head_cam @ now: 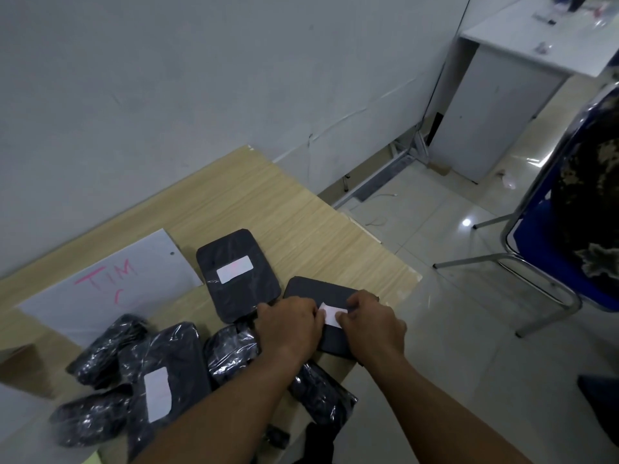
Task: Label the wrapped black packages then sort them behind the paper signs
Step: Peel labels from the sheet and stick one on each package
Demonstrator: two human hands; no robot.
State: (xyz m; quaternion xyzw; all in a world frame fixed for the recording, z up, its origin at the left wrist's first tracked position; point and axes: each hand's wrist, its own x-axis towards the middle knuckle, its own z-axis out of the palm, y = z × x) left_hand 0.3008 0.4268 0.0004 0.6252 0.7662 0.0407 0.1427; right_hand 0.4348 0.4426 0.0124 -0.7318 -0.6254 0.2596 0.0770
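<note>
Both my hands, left hand (287, 324) and right hand (371, 324), pinch a white label (330, 314) onto the package (321, 291) at the tabletop's (301, 209) right edge; two labelled, several unlabelled, none sorted.

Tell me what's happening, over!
Both hands pressing white label onto black package. Two labelled already. Unlabelled packages piled near paper sign.

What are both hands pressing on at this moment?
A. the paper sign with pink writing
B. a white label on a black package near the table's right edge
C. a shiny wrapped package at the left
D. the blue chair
B: the left hand and right hand meet over a white label lying on the flat black package.
</note>
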